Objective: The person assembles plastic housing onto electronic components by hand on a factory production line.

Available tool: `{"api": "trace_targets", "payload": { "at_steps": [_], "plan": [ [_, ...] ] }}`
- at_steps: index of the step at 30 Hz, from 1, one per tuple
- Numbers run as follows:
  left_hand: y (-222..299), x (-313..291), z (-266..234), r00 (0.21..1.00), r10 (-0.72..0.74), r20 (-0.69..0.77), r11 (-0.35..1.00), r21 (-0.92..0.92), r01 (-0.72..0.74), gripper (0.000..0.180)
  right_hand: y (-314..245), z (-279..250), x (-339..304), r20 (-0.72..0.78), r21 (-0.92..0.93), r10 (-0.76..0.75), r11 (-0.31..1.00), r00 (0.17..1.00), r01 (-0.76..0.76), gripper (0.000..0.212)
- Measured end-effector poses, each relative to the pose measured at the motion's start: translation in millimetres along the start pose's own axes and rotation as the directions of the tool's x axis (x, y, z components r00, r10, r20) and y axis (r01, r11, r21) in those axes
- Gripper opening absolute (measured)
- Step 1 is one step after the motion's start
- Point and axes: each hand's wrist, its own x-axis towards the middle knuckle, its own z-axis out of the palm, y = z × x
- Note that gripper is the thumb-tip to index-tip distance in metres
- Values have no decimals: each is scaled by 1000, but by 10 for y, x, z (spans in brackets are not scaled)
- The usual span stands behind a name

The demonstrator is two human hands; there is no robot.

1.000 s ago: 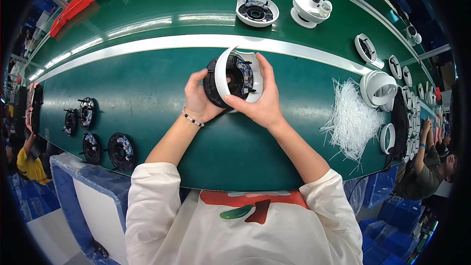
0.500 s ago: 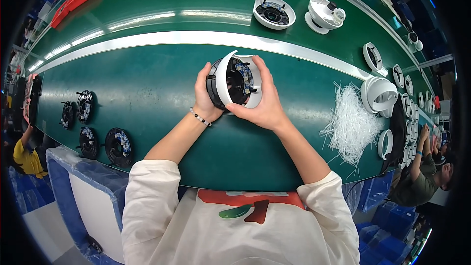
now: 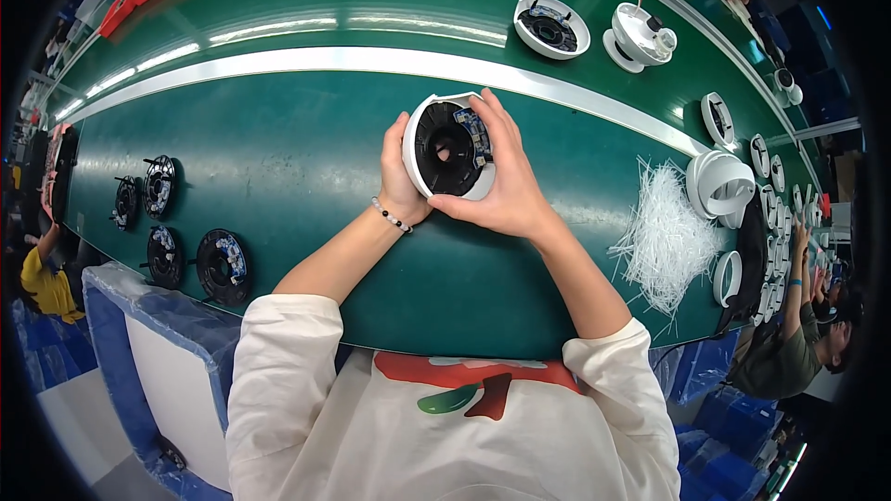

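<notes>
Between my two hands, over the middle of the table, is a white round housing (image 3: 412, 150). A black disc (image 3: 440, 170) with a blue circuit board (image 3: 474, 133) along one side sits inside its rim. My left hand (image 3: 399, 172) wraps the housing's left side, its lower fingers hidden beneath. My right hand (image 3: 510, 172) grips the right side, with the thumb on the near rim and the fingers over the far edge by the board. Several similar black discs with boards, among them a near one (image 3: 224, 266), lie on the table to my left.
A pile of clear thin strips (image 3: 666, 237) lies to the right, beside stacked white rings (image 3: 719, 183). Past a white rail (image 3: 371, 59), a housing with a disc (image 3: 551, 28) and a white lamp-like unit (image 3: 640, 37) stand on the green belt. A blue-edged bin (image 3: 153, 380) is at lower left.
The black disc, which stuck out left of the white housing, now lies within its rim. My hands have turned the housing to face upward. Items on the far belt have shifted right.
</notes>
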Motion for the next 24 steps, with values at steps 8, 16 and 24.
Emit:
{"api": "trace_targets", "payload": {
  "at_steps": [8,16,24],
  "plan": [
    [92,-110,1,984,-118,137,991,-53,126,69,-188,111,-42,-32,-173,119,977,992,-123,111],
    [135,-98,10,983,-167,82,986,25,165,71,-162,24,46,70,-179,125,978,990,-111,111],
    [177,-74,-58,972,-180,153,980,-52,190,63,-78,26,101,100,-135,47,990,994,-34,111]
  ]
}}
